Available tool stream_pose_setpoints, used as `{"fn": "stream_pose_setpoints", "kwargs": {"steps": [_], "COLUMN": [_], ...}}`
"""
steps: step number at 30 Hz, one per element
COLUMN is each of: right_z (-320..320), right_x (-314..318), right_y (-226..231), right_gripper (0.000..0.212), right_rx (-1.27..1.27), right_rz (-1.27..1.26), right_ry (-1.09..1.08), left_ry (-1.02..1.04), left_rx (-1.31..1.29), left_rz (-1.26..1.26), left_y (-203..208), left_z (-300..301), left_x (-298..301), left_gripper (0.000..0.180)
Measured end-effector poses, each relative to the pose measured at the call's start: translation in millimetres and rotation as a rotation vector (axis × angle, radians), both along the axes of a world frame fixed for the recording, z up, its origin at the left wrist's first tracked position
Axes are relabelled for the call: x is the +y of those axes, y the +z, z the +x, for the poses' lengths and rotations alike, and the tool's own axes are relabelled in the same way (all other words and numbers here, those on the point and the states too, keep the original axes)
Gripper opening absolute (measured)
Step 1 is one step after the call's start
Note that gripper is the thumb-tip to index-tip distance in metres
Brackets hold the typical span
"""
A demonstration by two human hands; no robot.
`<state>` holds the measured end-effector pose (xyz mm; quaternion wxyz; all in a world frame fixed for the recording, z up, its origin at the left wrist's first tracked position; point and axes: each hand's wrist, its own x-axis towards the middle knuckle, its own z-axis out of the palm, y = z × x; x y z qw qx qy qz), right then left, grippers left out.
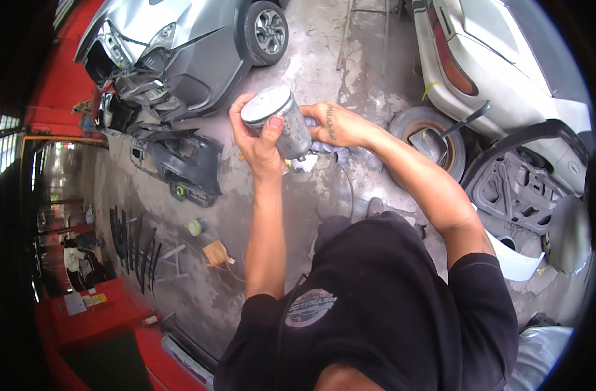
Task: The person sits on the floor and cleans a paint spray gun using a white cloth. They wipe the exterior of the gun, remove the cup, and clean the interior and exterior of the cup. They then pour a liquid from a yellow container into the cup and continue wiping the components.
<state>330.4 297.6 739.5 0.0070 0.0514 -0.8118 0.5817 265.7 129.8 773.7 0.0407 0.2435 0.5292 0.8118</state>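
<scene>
A grey metal paint cup (294, 135) with a round white lid (267, 105) is held up tilted in front of me. My left hand (260, 144) is closed around its left side, the thumb pressed on the wall just below the lid. A small fitting (302, 158) sticks out at the cup's lower end. My right hand (340, 125) is closed against the cup's right side, its fingertips partly hidden behind it. Crumpled blue-grey cloth (340, 155) shows at those fingers and below them.
A silver car (207, 72) with an opened-up front stands at far left, loose dark bumper parts (187, 163) beside it. At right are a pale car (480, 72), a tyre (402, 124) and a door panel (516, 182). A red cabinet (96, 313) stands lower left.
</scene>
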Motion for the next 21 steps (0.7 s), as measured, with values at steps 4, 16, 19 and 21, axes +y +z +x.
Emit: {"fn": "stream_pose_setpoints", "kwargs": {"steps": [4, 16, 19, 21], "right_z": [-25.9, -18.3, -26.4, -21.0], "right_x": [8.0, 1.2, -1.5, -7.9], "right_y": [-6.1, -13.1, -13.9, 5.6], "right_gripper": [0.039, 0.042, 0.047, 0.044], "right_rx": [0.108, 0.238, 0.162, 0.025], "right_rz": [0.321, 0.120, 0.360, 0.383], "right_ry": [0.001, 0.016, 0.014, -0.007], "left_ry": [-0.070, -0.058, -0.051, -0.041], "left_rx": [0.051, 0.039, 0.056, 0.023], "left_rz": [-0.073, -0.067, -0.075, -0.051], "left_y": [-5.8, 3.1, -4.0, -7.1], "left_z": [-4.5, -11.7, -10.3, -14.9], "left_x": [-4.9, -14.5, -10.6, -14.0], "left_gripper": [0.076, 0.081, 0.076, 0.074]}}
